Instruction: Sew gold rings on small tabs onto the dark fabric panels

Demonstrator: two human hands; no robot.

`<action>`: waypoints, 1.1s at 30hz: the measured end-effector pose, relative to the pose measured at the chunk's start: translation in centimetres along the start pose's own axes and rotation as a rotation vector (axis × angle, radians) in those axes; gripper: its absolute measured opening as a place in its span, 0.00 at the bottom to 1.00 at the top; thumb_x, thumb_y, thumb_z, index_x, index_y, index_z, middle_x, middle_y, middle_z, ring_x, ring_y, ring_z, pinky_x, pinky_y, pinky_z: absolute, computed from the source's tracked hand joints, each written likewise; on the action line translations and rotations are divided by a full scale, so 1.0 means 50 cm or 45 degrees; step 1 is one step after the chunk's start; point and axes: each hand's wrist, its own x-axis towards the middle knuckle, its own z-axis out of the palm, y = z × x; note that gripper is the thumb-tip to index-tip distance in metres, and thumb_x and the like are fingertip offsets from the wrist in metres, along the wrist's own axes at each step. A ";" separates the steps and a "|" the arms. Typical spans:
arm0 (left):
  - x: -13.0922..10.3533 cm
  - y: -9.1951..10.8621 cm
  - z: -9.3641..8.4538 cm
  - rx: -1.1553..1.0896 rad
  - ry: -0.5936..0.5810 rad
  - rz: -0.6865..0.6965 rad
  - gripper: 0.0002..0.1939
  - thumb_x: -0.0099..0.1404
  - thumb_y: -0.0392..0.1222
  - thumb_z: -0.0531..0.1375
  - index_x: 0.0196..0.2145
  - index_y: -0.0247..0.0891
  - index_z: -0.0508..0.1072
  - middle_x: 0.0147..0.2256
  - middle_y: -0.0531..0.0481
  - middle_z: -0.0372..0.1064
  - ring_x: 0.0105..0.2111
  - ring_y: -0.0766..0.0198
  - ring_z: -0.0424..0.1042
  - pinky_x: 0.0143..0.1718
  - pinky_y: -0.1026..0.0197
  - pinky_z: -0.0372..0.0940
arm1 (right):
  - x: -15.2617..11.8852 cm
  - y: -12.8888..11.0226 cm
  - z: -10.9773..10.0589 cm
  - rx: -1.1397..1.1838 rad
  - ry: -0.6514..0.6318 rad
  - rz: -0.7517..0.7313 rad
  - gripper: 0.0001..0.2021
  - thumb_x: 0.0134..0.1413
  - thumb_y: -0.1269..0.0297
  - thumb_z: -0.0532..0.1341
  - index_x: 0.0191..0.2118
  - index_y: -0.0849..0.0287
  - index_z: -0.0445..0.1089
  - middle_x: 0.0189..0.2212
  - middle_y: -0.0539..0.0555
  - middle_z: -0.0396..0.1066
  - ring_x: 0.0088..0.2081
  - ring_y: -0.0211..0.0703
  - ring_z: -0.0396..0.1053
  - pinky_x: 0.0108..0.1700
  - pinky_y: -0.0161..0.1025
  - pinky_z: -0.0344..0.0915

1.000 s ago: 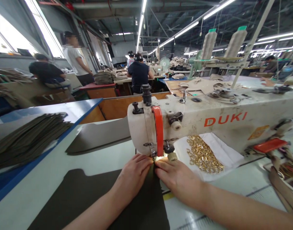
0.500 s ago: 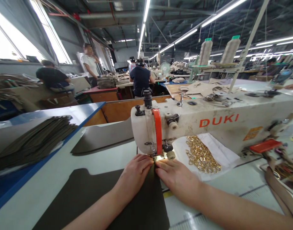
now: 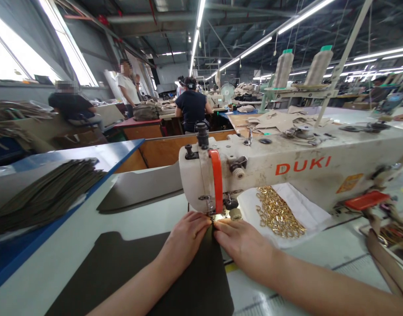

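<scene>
A large dark flat piece (image 3: 138, 259) lies on the pale work table, its upper end under the needle area of a white sewing machine (image 3: 198, 180). My left hand (image 3: 187, 235) has its fingers pressed together on the piece's end, just left of the needle. From the right, my right hand (image 3: 242, 239) pinches the same end, its fingertips almost touching the left ones. The fingertips hide what lies between them. Gold metal rings (image 3: 278, 213) are heaped on a white cloth (image 3: 311, 215) beside my right hand.
More dark pieces lie behind (image 3: 142, 188) and in a stack (image 3: 46, 193) on the blue-edged table (image 3: 122, 153) at left. Thread cones (image 3: 283, 70) stand above the machine. A red tray (image 3: 366, 200) sits at right. Several people are farther back.
Both hands and the dark piece keep nearly the same place. In the background, the seated people's heads and the standing person's arm have shifted slightly.
</scene>
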 end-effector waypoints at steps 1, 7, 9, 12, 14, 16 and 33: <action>0.000 0.000 0.000 -0.004 -0.008 -0.008 0.12 0.67 0.35 0.52 0.31 0.39 0.74 0.31 0.49 0.76 0.34 0.61 0.73 0.39 0.59 0.71 | 0.000 0.000 0.001 0.003 0.004 0.000 0.05 0.55 0.76 0.61 0.39 0.67 0.69 0.44 0.64 0.71 0.47 0.52 0.69 0.47 0.46 0.68; -0.002 0.002 0.002 0.022 -0.034 -0.026 0.12 0.67 0.34 0.52 0.31 0.37 0.75 0.31 0.48 0.76 0.34 0.61 0.73 0.39 0.59 0.71 | -0.008 -0.002 0.004 0.024 0.054 0.021 0.06 0.55 0.74 0.61 0.40 0.67 0.69 0.45 0.62 0.72 0.47 0.50 0.68 0.50 0.45 0.67; -0.004 0.004 0.000 0.040 -0.046 -0.026 0.12 0.67 0.34 0.52 0.32 0.37 0.75 0.33 0.48 0.76 0.35 0.61 0.74 0.40 0.59 0.72 | -0.013 -0.003 0.002 0.040 0.080 -0.001 0.07 0.56 0.73 0.61 0.41 0.66 0.69 0.45 0.60 0.72 0.48 0.48 0.68 0.51 0.44 0.65; -0.012 0.007 -0.008 0.094 -0.096 0.003 0.13 0.67 0.33 0.51 0.36 0.36 0.75 0.37 0.47 0.77 0.40 0.61 0.74 0.44 0.58 0.71 | -0.018 -0.003 -0.003 0.075 0.088 -0.060 0.07 0.57 0.73 0.61 0.42 0.65 0.69 0.44 0.58 0.72 0.49 0.46 0.67 0.53 0.43 0.63; -0.020 0.009 -0.014 0.170 -0.143 0.046 0.14 0.68 0.32 0.49 0.40 0.35 0.75 0.40 0.46 0.76 0.42 0.62 0.74 0.47 0.58 0.70 | -0.019 -0.002 -0.005 0.083 0.075 -0.087 0.07 0.57 0.73 0.60 0.43 0.65 0.69 0.45 0.57 0.72 0.48 0.46 0.67 0.54 0.42 0.63; -0.028 0.011 -0.017 0.267 -0.199 0.096 0.16 0.68 0.31 0.48 0.43 0.34 0.74 0.43 0.46 0.76 0.45 0.62 0.73 0.50 0.58 0.68 | -0.018 -0.002 -0.008 0.075 0.067 -0.100 0.07 0.57 0.73 0.61 0.42 0.65 0.69 0.45 0.58 0.72 0.48 0.46 0.67 0.53 0.41 0.63; -0.038 -0.001 -0.013 0.505 -0.310 0.275 0.21 0.64 0.28 0.45 0.44 0.34 0.75 0.45 0.45 0.76 0.47 0.61 0.73 0.51 0.61 0.67 | -0.007 0.000 -0.001 0.037 -0.009 -0.104 0.03 0.58 0.73 0.59 0.38 0.64 0.68 0.44 0.58 0.71 0.49 0.45 0.65 0.55 0.40 0.60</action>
